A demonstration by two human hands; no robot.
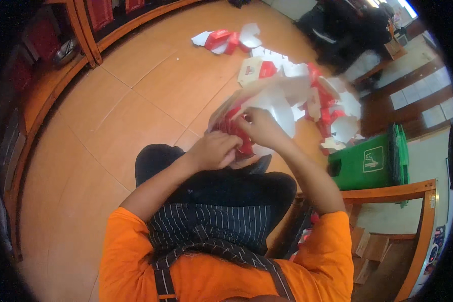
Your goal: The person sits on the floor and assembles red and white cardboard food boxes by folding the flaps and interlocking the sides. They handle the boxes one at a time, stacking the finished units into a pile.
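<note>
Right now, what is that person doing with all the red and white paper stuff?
A seated person in an orange shirt and striped apron holds a flat red and white cardboard box piece over their lap. The left hand grips its lower red part, and the right hand pinches a flap near the middle. More flat box pieces lie scattered on the tiled floor, beside a green bin.

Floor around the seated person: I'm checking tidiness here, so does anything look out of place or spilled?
Yes. Flat red-and-white cartons lie scattered on the floor ahead, overlapping at odd angles, with a smaller cluster apart farther off. Both hands, left and right, hold one carton.
</note>
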